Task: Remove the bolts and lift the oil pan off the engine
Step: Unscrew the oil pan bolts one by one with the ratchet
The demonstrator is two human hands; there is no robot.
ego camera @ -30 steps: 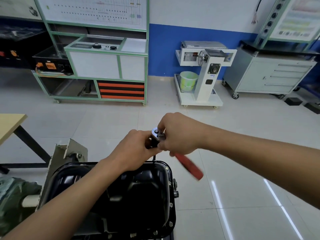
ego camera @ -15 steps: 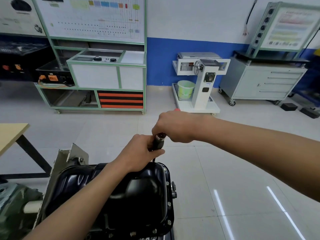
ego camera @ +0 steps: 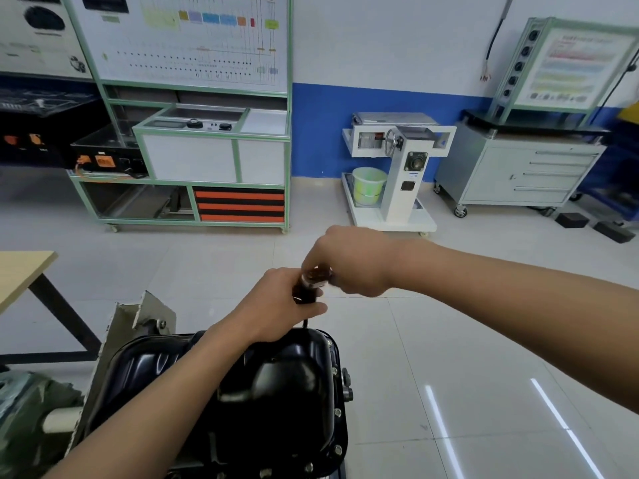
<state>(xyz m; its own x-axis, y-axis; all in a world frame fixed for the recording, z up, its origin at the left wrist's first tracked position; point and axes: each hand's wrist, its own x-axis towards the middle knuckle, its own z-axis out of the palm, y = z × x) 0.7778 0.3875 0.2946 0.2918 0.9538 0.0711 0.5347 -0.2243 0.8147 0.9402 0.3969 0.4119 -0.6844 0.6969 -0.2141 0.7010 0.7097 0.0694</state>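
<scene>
Floor tile lies open to the right of the oil pan and beyond its far edge. On the left side, room is limited by a pale metal plate standing just beside the pan's far left corner. It is limited further by a wooden table on a dark leg farther left.

Along the far wall, well apart from the work, the following are placed:
- a green-framed trainer bench;
- a white wheeled stand carrying a green bucket;
- a grey drawer cabinet on castors.

Nothing is seen on the floor between these units and the pan.

The oil pan is located at lower centre, seated on the engine with its domed outer face turned toward the camera. The surface is glossy black with rounded ribs. Flange bolts are seen in place along the right edge and the near edge.

A dark cylindrical tool is held upright above the pan's far rim, and a thin shaft runs down from it to the flange. The left hand is wrapped round the tool body with its fingers curled. The right hand is set over the top, where the tool head is pinched by the fingertips. The left forearm crosses above the pan and hides part of it.
</scene>
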